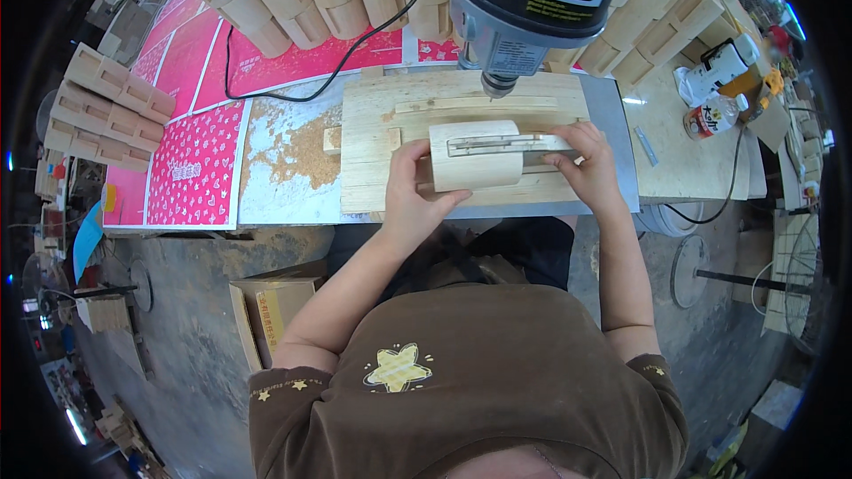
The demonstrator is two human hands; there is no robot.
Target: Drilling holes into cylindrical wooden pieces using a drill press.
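On a flat wooden board (368, 115) lies a pale wooden block (475, 171) with a rounded surface and a long recess in its upper face. My left hand (414, 191) is closed around the block's left end, thumb along the near edge and fingers at the far side. A narrow, light-coloured slotted strip (506, 143) lies along the recess and sticks out past the block's right end. My right hand (590, 168) pinches that protruding end between fingers and thumb. Just beyond the block hangs the chuck (498, 84) of a drill press (510, 22), apart from the wood.
Wooden strips (479, 105) lie on the board behind the block. Similar recessed blocks are stacked at the back (293, 0), left (106, 111) and right (661, 22). Sawdust (306, 155) covers the left tabletop. A black cable (328, 84), a small tube (646, 146) and a bottle (713, 117) are around.
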